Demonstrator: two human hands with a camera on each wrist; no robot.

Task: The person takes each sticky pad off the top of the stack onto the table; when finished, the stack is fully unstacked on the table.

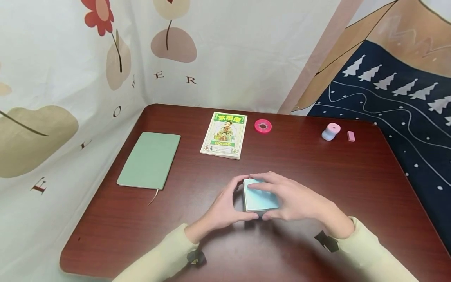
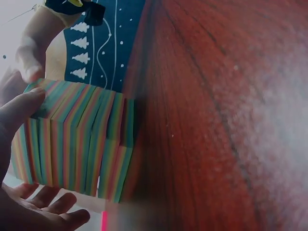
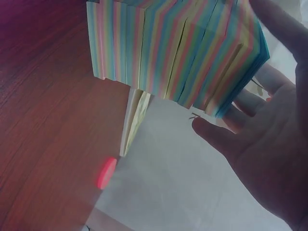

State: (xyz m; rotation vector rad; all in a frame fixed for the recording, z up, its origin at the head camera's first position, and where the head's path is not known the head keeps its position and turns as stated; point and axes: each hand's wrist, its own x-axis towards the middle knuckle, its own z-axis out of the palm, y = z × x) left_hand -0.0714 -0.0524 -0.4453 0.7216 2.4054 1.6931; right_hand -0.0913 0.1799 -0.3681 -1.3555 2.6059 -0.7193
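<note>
Between my two hands stands a tall stack of colored sticky notes (image 1: pixel 261 196), with a light blue sheet on top. Its sides show bands of pink, yellow, green and blue in the left wrist view, where the stacked pads (image 2: pixel 72 139) sit slightly out of line with one another. My left hand (image 1: pixel 225 205) holds the stack from the left, thumb at the near side and fingers at the far side. From the right, my right hand (image 1: pixel 294 196) grips it with the thumb at the near edge, one finger lying over the top sheet and others toward the far edge.
On the brown table (image 1: pixel 190 243), a green notebook (image 1: pixel 149 160) with a ribbon lies at left. Behind the stack are an illustrated booklet (image 1: pixel 224 135) and a pink ring-shaped roll (image 1: pixel 263 126). A pink-and-pale-blue spool-shaped thing (image 1: pixel 330 132) and a small pink block (image 1: pixel 350 136) sit far right.
</note>
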